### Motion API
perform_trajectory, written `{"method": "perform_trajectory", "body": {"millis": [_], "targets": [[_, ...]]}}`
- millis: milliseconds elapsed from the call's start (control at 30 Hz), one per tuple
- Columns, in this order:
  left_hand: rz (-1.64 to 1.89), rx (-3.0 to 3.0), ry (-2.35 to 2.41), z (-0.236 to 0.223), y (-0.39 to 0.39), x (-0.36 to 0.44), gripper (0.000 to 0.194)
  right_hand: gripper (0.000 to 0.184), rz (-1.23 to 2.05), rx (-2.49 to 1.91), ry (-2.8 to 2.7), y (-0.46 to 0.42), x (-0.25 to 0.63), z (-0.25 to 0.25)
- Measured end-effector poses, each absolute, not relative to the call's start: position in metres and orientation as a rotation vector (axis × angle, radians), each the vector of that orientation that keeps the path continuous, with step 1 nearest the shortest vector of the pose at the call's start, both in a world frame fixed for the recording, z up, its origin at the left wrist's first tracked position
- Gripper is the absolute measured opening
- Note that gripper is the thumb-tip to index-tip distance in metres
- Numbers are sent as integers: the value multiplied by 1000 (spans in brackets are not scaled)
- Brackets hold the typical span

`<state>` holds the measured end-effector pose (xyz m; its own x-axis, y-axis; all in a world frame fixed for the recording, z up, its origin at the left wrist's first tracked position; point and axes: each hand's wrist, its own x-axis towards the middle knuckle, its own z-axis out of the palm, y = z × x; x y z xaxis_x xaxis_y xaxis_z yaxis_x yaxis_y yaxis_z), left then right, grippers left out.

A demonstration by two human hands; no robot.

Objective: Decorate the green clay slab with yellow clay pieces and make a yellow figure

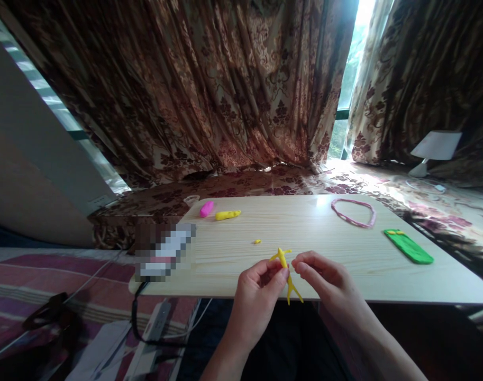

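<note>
Between the thumb and fingers of my left hand is a small yellow modelling-clay figure, with thin side limbs at its upper end and a forked lower end. It is held just above the table's near edge. My right hand is close to the figure's right side, its thumb and forefinger pressed together; whatever they may pinch is hidden. A tiny yellow clay bit lies on the table beyond my hands. Farther back are a yellow clay roll and a pink clay lump.
On the right of the pale wooden table lie a pink twisted ring and a flat green clay piece with yellow bits. A blurred-out device with a black cable is at the left edge. A white lamp stands behind, right.
</note>
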<state>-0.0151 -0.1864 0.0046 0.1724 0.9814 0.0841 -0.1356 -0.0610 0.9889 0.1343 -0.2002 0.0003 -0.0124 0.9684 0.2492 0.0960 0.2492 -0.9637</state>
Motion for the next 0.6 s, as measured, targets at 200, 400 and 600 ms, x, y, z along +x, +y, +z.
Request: {"method": "perform_trajectory", "body": {"millis": [200, 400, 600], "targets": [[1144, 1334, 952, 5, -189, -14, 20, 19, 972, -1073, -1334, -201, 130, 3], [1127, 1394, 974, 15, -192, -14, 13, 16, 980, -1087, -1265, -199, 134, -1], [1159, 1468, 1042, 15, -193, -13, 13, 15, 996, -1042, -1285, -205, 131, 6]]}}
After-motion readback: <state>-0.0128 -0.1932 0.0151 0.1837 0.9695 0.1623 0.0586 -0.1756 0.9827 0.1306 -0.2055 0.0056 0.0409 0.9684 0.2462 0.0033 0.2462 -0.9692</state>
